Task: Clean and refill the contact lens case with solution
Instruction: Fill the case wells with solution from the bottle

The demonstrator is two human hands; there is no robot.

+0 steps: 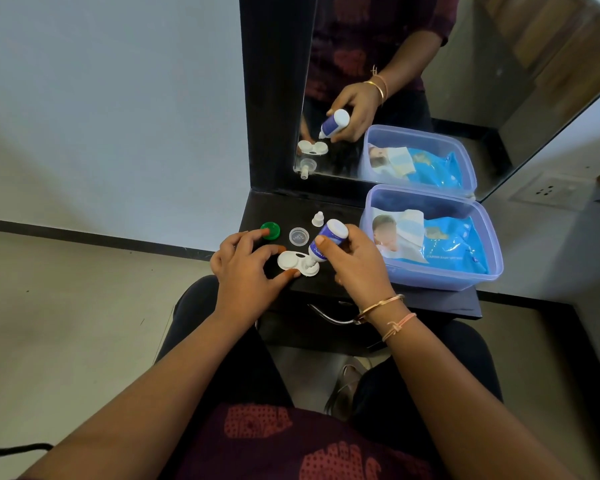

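Case position: the white plastic twin-well lens case lies flat near the front edge of the black shelf, both wells uncapped and facing up.

Left hand: your thumb and a fingertip bracket the left well and pinch it in place. Another finger reaches out to touch the green ribbed screw cap.

Right hand: wrapped round the small white solution bottle with the blue-purple label. It is tipped nozzle-down over the right well, with the tip at or just above the rim. I cannot tell whether liquid is flowing.

Loose parts: the clear round screw cap sits just behind the case. The little white nozzle cap stands behind that.

Right side of the shelf: a translucent lilac plastic tub holding a blue wipes packet. The mirror behind repeats the scene.

Handling, as a judgement:
- The case looks very light and stiff, likely to skate on the smooth shelf if nudged by the nozzle. Hold it by the outer rim of the well you are not filling, fingers clear of the open cups.
- Wet plastic will be slippery, and a tilt would spill the shallow wells.
- The bottle looks soft-walled, so grip mid-body and squeeze gently. A hard squeeze probably overfills.
- The caps are small and could roll. Pick them up by the ribbed edge.
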